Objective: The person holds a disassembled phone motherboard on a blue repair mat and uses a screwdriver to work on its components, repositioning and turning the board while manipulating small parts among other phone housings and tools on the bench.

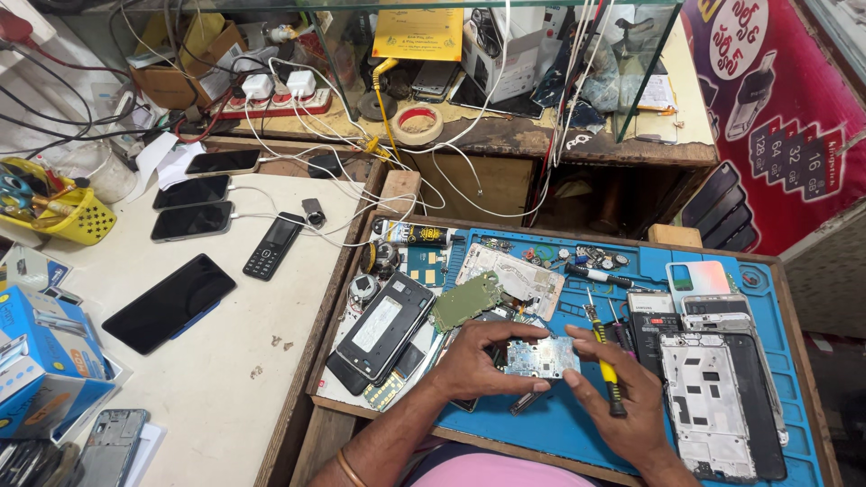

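1. A small silvery circuit board (pixel 541 357) is held just above the blue work mat (pixel 559 424), near its front edge.
2. The left hand (pixel 475 361) curls around the board's left side, fingers pinching it.
3. The right hand (pixel 622 397) touches the board's right edge with its fingertips while gripping a yellow-handled screwdriver (pixel 606 359).
4. A green circuit board (pixel 465 300) lies just behind; a white phone frame (pixel 705 406) lies to the right.
5. Several dark phones (pixel 169 302) rest on the white tabletop (pixel 225 379), left.
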`<state>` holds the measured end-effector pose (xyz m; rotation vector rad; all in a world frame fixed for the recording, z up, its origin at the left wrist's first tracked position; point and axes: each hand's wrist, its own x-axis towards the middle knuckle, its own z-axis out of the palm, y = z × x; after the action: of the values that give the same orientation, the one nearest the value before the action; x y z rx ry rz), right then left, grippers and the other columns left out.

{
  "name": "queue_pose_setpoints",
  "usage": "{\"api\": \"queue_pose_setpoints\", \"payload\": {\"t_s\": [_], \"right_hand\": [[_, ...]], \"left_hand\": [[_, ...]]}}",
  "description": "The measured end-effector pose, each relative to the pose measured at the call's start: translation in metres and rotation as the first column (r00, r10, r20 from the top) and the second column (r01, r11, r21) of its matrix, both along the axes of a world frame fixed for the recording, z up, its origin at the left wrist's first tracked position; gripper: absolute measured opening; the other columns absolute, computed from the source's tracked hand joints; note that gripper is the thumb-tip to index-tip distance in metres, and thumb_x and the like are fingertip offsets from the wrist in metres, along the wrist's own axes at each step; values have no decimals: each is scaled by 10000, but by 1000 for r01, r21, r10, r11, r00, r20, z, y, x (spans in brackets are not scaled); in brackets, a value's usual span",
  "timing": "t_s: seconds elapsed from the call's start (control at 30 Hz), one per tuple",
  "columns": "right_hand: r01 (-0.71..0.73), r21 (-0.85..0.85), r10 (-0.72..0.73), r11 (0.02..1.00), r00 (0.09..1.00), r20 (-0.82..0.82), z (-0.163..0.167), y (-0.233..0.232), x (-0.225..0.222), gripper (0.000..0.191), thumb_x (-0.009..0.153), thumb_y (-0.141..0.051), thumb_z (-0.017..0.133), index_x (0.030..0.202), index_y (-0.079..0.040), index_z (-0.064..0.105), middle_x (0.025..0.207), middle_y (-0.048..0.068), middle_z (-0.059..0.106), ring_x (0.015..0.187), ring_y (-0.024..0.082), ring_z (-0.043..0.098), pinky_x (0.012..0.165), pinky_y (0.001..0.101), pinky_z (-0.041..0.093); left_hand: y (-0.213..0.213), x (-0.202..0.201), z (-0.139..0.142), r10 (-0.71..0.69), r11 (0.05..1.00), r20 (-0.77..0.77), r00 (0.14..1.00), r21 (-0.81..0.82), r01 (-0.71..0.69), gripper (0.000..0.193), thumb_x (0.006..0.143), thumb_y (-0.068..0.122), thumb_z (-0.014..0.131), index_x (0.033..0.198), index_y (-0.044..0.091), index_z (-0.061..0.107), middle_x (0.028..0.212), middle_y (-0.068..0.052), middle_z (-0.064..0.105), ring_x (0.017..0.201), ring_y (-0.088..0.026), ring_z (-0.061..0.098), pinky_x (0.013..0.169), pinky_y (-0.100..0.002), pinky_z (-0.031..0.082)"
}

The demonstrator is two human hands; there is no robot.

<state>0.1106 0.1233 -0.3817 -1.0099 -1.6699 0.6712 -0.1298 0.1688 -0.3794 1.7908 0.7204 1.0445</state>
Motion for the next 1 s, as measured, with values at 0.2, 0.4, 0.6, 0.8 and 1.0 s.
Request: {"api": "queue_pose_setpoints", "payload": {"t_s": [0.2, 0.4, 0.6, 0.8, 1.0], "right_hand": [[-135, -102, 122, 986, 985, -121, -6, 2, 3, 537, 741, -49, 850, 1238, -54, 647, 1318, 182, 697, 1203, 231, 671, 993, 344, 541], [-18, -88, 14, 996, 999, -51, -7, 0, 5, 574, 658, -52, 899, 1188, -49, 677, 1226, 172, 742, 1167, 242, 698, 986, 348, 550], [-7, -26, 5, 1000, 995, -97, -8, 2, 5, 543, 674, -70, 899, 1168, -58, 674, 1215, 154, 736, 1218, 256, 691, 1017, 355, 570], [-47, -113, 34, 992, 993, -109, -9, 2, 8, 590, 644, -76, 912, 1183, -57, 672, 1226, 165, 733, 1216, 269, 682, 1003, 390, 551], [-229, -178, 195, 957, 962, -189, -12, 3, 9, 606, 656, -21, 905, 1210, -46, 661, 1286, 193, 711, 1252, 292, 660, 1066, 419, 518]], "left_hand": [[1, -1, -4, -34, 998, 16, 999, 50, 33, 656, 725, 310, 946, 1305, 103, 723, 1183, -83, 776, 1099, -145, 744, 996, -296, 599], [2, 0, -8, 24, 998, -73, 997, -63, -29, 638, 669, 370, 962, 1232, 147, 760, 1041, -8, 775, 779, -50, 628, 679, -217, 541], [3, 0, -11, 32, 990, -35, 999, -137, -36, 675, 655, 375, 971, 1253, 146, 756, 885, 26, 677, 791, -40, 625, 705, -209, 559], [3, -1, -10, 20, 996, -20, 1000, -92, -22, 627, 637, 369, 972, 1184, 140, 765, 906, 42, 693, 780, -43, 619, 696, -208, 555], [5, -1, -12, -60, 995, 4, 998, -79, 60, 530, 674, 363, 966, 1098, 142, 736, 1031, 41, 718, 801, -42, 610, 689, -202, 536]]}}
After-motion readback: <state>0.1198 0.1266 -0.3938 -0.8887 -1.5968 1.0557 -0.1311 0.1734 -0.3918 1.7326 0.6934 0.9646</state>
